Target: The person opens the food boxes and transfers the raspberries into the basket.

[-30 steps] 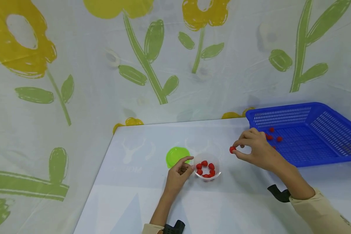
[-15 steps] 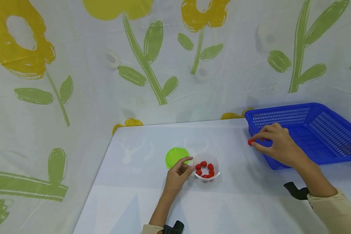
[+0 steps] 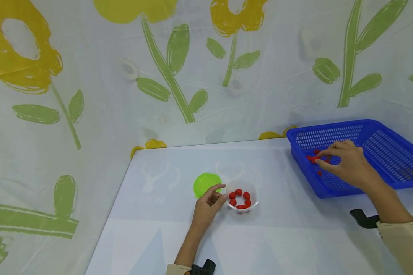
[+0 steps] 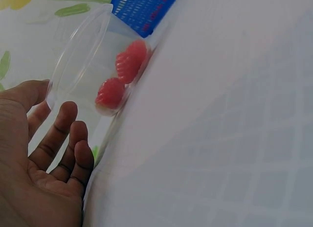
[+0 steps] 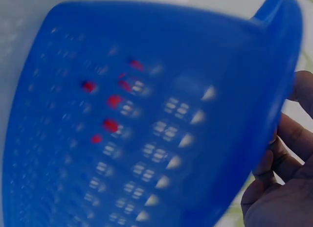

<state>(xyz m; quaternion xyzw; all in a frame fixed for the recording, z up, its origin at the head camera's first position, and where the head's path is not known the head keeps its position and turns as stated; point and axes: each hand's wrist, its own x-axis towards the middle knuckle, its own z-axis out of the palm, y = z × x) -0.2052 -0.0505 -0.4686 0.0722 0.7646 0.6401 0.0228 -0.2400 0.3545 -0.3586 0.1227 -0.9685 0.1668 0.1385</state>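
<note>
My left hand (image 3: 206,208) holds the rim of a clear plastic bowl (image 3: 254,193) with thumb and index finger. In the left wrist view the thumb lies at the rim of the bowl (image 4: 80,56) and the other fingers curl loosely below. Several red raspberries (image 3: 238,191) lie in a ring in the bowl. My right hand (image 3: 347,166) is over the left end of a blue basket (image 3: 330,131), pinching a raspberry (image 3: 315,159) between thumb and index finger. More raspberries (image 3: 319,173) lie beneath it. In the right wrist view, the basket wall hides the fingertips of the hand (image 5: 288,163).
A bright green lid (image 3: 204,184) lies on the white table (image 3: 151,214), just behind the left hand. The basket stands at the back right, close to a flower-printed curtain (image 3: 261,95). Black wrist cameras (image 3: 365,219) are strapped to both wrists.
My right hand has moved right and away from me with the raspberry, from beside the bowl to over the blue basket. The left hand and bowl have stayed in place.
</note>
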